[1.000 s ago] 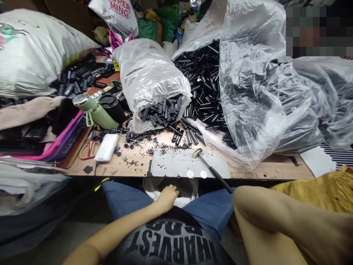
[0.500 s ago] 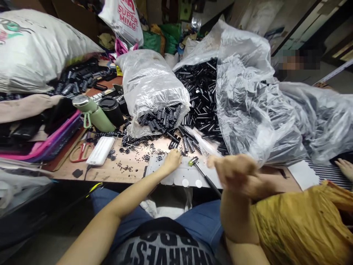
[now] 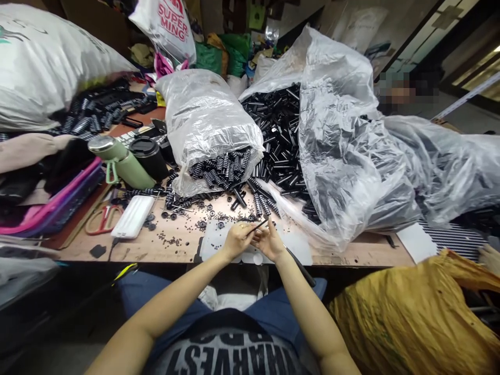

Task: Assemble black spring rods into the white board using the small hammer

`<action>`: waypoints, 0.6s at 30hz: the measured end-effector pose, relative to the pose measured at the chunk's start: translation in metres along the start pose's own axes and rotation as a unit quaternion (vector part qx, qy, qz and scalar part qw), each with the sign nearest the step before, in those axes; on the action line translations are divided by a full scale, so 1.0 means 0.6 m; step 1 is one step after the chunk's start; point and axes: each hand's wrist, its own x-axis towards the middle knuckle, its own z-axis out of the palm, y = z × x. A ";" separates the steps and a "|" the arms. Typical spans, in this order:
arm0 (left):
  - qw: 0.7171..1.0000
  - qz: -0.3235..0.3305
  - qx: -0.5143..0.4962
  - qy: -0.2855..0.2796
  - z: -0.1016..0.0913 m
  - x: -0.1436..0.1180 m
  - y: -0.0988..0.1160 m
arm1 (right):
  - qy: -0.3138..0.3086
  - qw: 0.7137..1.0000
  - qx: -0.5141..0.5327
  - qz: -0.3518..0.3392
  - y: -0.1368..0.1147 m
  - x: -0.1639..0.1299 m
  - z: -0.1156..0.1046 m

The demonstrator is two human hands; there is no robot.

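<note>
My left hand (image 3: 236, 241) is closed on a thin dark rod (image 3: 258, 226) that slants up to the right, above a pale sheet (image 3: 213, 245) at the table's front edge. My right hand (image 3: 270, 244) meets it from the other side, palm turned inward, its curled fingers at the same rod. Where the two hands meet, the fingertips overlap and hide part of what they grip. A hammer's black handle (image 3: 300, 268) sticks out past the front edge beside my right wrist; the wrist hides its head. Ribbed black pieces (image 3: 261, 203) lie just beyond my hands.
A clear bag (image 3: 211, 120) spills ribbed black parts. Behind a larger plastic bag (image 3: 344, 140) is a heap of black tubes (image 3: 279, 135). Tiny dark bits (image 3: 167, 239), scissors (image 3: 104, 221), a white power bank (image 3: 133, 217) and a green bottle (image 3: 128, 164) occupy the left side.
My right hand, raised and blurred at the right before, has come down and left to meet my left hand. The rod now shows between them. The camera view has shifted slightly.
</note>
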 end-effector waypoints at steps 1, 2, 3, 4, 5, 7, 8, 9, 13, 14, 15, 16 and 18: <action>1.000 0.015 -0.001 0.007 0.005 -0.006 0.002 | -0.008 1.000 0.023 0.008 0.005 0.001 -0.001; 0.999 0.033 -0.002 0.006 0.010 -0.009 0.003 | -0.014 0.999 0.046 0.018 0.009 0.001 -0.004; 0.998 0.056 -0.007 0.000 0.016 -0.009 0.005 | -0.021 0.997 0.067 0.030 0.012 -0.001 -0.008; 0.997 0.081 -0.017 -0.009 0.021 -0.008 0.007 | -0.034 0.995 0.085 0.042 0.013 -0.005 -0.013; 0.994 0.104 -0.029 -0.015 0.027 -0.007 0.009 | -0.052 0.992 0.102 0.052 0.014 -0.011 -0.019; 0.991 0.128 -0.044 -0.013 0.037 -0.007 0.019 | -0.092 0.986 0.128 0.055 0.013 -0.025 -0.033; 0.990 0.132 -0.044 -0.008 0.042 -0.009 0.025 | -0.108 0.983 0.138 0.052 0.012 -0.034 -0.040; 0.990 0.134 -0.039 -0.005 0.046 -0.011 0.032 | -0.118 0.982 0.143 0.046 0.012 -0.042 -0.047; 0.987 0.153 0.003 -0.046 0.050 -0.001 0.042 | -0.059 0.993 0.096 -0.016 0.022 -0.068 -0.076; 0.989 0.138 0.023 -0.057 0.048 0.010 0.037 | -0.027 0.998 0.047 -0.039 0.026 -0.073 -0.084; 0.990 0.112 0.053 -0.065 0.045 0.027 0.028 | 0.006 0.998 -0.023 -0.057 0.030 -0.079 -0.092; 0.989 0.083 0.091 -0.077 0.041 0.047 0.015 | 0.036 0.991 -0.113 -0.068 0.033 -0.084 -0.099; 0.976 0.049 0.174 -0.120 0.034 0.095 -0.019 | 0.081 0.943 -0.314 -0.081 0.036 -0.092 -0.107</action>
